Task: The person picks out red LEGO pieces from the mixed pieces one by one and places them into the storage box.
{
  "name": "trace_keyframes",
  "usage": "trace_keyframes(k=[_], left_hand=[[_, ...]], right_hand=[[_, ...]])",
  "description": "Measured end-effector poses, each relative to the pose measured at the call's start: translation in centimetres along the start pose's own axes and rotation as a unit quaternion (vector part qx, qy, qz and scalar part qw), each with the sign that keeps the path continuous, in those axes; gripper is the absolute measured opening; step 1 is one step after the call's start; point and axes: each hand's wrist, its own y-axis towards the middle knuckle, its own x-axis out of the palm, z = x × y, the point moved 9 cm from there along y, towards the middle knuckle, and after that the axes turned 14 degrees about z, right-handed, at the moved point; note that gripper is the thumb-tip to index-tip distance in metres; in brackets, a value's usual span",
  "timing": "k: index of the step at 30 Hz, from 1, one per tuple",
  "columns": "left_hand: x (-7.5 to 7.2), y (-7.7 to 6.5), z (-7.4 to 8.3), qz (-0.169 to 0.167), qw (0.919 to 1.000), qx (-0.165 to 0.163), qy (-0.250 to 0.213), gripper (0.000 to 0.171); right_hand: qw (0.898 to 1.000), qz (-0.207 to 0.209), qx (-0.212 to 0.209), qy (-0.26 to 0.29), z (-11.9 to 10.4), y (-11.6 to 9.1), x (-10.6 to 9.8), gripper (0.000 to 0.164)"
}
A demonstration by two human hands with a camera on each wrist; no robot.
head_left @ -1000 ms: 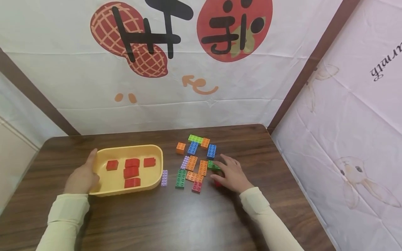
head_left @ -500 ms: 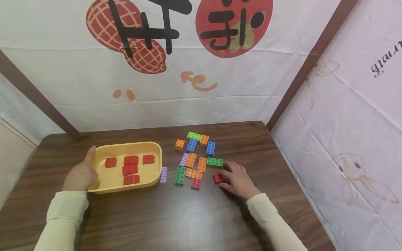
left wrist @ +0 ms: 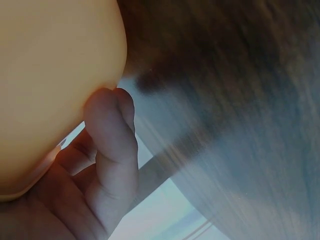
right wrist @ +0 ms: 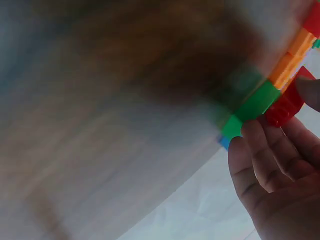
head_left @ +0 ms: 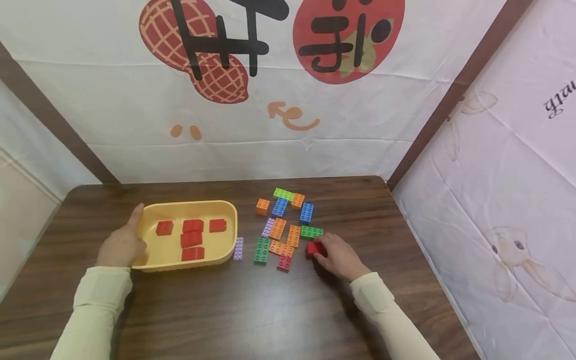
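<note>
My left hand (head_left: 121,245) grips the left end of a yellow plastic tray (head_left: 229,235). In the left wrist view, its curled fingers (left wrist: 111,125) press the tray's outer wall. Several red toy bricks lie in the tray, one of them a square-looking brick (head_left: 164,228) at the left. My right hand (head_left: 339,255) pinches a red brick (head_left: 312,249) just in front of a green brick (head_left: 311,232). The right wrist view shows this brick between thumb and fingers, its studs toward the fingertips.
Loose bricks lie mid-table: an orange brick (head_left: 294,235), a blue brick (head_left: 307,212), a lime brick (head_left: 284,194), a dark green brick (head_left: 261,251) and a pinkish-red brick (head_left: 284,263). A purple brick (head_left: 238,248) lies beside the tray. Printed cloth (head_left: 252,160) hangs behind the table.
My right hand has moved back from over the green brick and closed its fingers on the red brick. The left hand stays on the tray; the head view has shifted slightly.
</note>
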Motion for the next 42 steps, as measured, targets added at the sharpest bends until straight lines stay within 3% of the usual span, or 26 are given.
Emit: trace_keyframes(k=[8,15,20,42], left_hand=[[-0.1,-0.2,-0.2,-0.014,0.9998,-0.016,0.000,0.102],[-0.4,-0.3,0.0,0.000,0.9999,-0.010,-0.010,0.101],[-0.2,-0.4,-0.1,-0.001,0.9998,-0.014,-0.012,0.101],[-0.5,-0.4,-0.3,0.007,0.9997,-0.025,0.001,0.102]], right_hand=[[0.999,-0.007,-0.038,0.015,-4.7,2.6,-0.2,0.049],[0.995,-0.013,-0.097,0.031,-10.3,5.1,-0.6,0.050],[0.993,-0.028,-0.113,0.034,-13.4,6.3,-0.5,0.050],[0.980,-0.044,-0.193,0.028,-21.3,9.4,1.5,0.045]])
